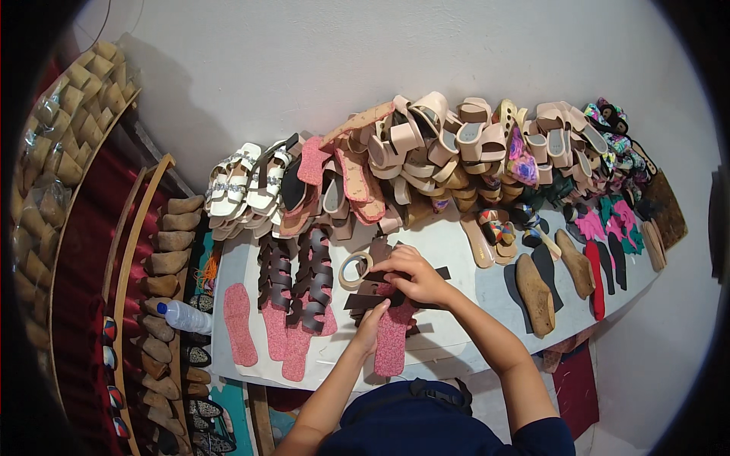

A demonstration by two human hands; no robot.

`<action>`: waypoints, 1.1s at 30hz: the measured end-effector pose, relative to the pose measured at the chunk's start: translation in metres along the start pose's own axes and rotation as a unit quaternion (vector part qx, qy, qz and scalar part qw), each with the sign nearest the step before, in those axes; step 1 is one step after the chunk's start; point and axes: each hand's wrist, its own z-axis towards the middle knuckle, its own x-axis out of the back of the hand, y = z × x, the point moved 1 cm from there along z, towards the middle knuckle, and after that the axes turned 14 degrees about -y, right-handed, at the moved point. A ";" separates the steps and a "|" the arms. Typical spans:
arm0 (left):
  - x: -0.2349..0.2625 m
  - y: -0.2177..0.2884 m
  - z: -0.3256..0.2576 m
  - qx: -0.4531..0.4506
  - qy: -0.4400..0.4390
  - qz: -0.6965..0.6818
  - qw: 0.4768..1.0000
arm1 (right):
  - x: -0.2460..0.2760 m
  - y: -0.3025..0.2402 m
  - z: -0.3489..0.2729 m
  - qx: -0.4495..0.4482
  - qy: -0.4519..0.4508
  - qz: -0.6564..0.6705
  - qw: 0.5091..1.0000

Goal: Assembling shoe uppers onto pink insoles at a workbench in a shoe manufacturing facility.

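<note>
Pink insole (391,351) and dark brown strap (363,301) between my hands, over the surface (494,327).
My left hand (369,333) pinches the insole's left side and the strap in its fingers; my right hand (418,278) bends over its upper end near the tape roll (344,280), grip unclear to me.

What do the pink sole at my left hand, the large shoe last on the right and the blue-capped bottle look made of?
Pink sole: perhaps fabric-faced or printed board; it looks thin and flat with a mottled surface, but the material stays unclear.
Shoe last: likely wood, worn; brown, blotchy surface.
Bottle: probably plastic, clear and shiny; see-through body.
</note>
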 end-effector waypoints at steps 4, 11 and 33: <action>0.000 0.001 -0.002 0.003 -0.009 -0.019 1.000 | 0.001 -0.006 0.002 -0.037 -0.006 0.058 0.998; -0.005 0.005 -0.004 -0.021 -0.036 -0.032 0.999 | -0.005 -0.008 0.005 -0.069 -0.016 0.058 0.996; -0.009 0.005 -0.001 -0.020 0.027 0.011 0.999 | -0.001 -0.011 0.000 0.062 -0.036 -0.311 0.948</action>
